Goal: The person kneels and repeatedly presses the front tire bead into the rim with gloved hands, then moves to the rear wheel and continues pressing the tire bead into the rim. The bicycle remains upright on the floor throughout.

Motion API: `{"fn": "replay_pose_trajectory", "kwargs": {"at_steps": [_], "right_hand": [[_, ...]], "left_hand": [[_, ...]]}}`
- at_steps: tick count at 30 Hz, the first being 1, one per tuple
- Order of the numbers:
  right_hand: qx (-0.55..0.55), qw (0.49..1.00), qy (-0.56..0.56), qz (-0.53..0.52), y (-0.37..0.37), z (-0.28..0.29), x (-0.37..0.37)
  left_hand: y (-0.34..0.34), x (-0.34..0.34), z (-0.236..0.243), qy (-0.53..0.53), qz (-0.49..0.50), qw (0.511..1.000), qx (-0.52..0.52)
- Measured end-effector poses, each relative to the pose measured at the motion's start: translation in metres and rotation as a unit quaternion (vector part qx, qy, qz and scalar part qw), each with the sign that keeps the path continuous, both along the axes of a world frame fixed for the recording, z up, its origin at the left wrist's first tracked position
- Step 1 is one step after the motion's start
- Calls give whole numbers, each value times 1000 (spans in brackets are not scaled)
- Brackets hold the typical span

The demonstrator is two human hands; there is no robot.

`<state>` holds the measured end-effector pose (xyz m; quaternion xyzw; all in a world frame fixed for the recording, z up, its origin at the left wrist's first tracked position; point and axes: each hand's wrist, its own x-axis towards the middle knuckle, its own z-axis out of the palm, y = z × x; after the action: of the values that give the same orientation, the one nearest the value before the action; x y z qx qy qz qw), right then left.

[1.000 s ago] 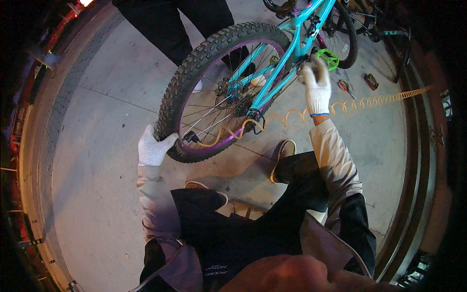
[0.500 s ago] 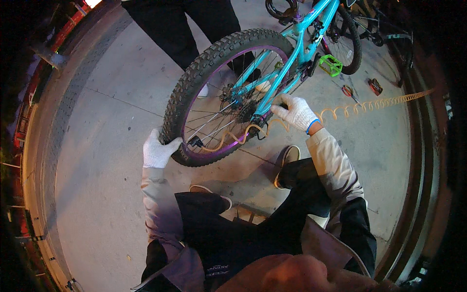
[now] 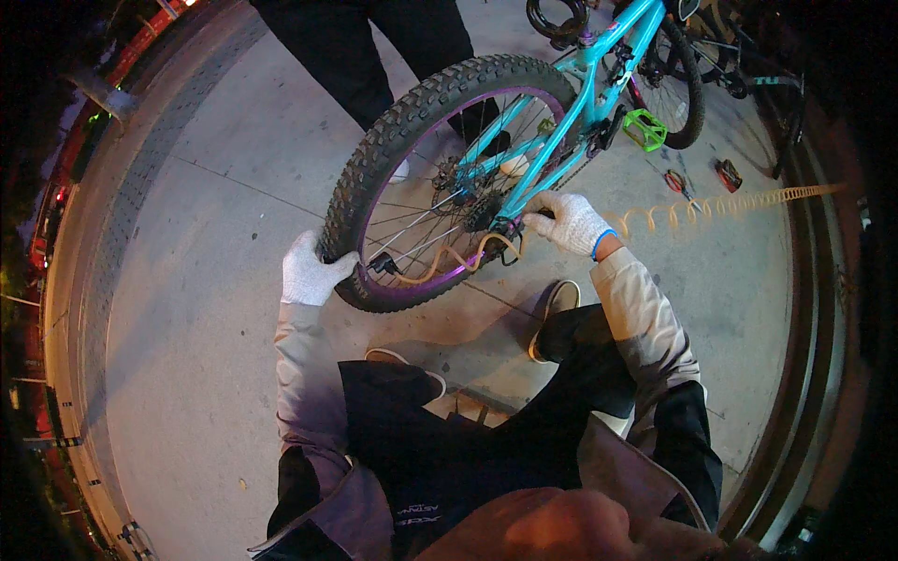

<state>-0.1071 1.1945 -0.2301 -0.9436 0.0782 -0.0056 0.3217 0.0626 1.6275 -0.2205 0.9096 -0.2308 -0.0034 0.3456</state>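
Note:
My left hand (image 3: 316,269), in a white knit glove, grips the lower left of the knobby tire (image 3: 351,196) with thumb and fingers. Beside the thumb, a black air chuck (image 3: 383,264) sits at the purple rim, joined to a tan coiled air hose (image 3: 447,254). My right hand (image 3: 571,224), also gloved, is closed beside the rear axle end of the turquoise bike frame (image 3: 538,173). The hose runs up to this hand and shows again beyond its wrist. What its fingertips hold is hidden.
A person in black trousers (image 3: 374,56) stands behind the wheel. A green pedal (image 3: 645,129) juts from the bike. Red-handled pliers (image 3: 675,181) and a small dark red item (image 3: 728,174) lie on the concrete. Another bike (image 3: 739,56) is at the far right, near steps (image 3: 812,374).
The wheel has shifted slightly to the right and tilted a little, with my left hand moving up along with it. My right hand has dropped slightly beside the frame.

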Motion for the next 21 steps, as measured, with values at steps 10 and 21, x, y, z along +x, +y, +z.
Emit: {"fn": "replay_pose_trajectory", "kwargs": {"at_steps": [10, 21], "right_hand": [[9, 999, -20, 26, -6, -5, 0], [14, 1000, 3, 20, -4, -7, -1]], "left_hand": [[6, 0, -11, -39, 26, 999, 12], [3, -8, -3, 2, 24, 1000, -18]]}}
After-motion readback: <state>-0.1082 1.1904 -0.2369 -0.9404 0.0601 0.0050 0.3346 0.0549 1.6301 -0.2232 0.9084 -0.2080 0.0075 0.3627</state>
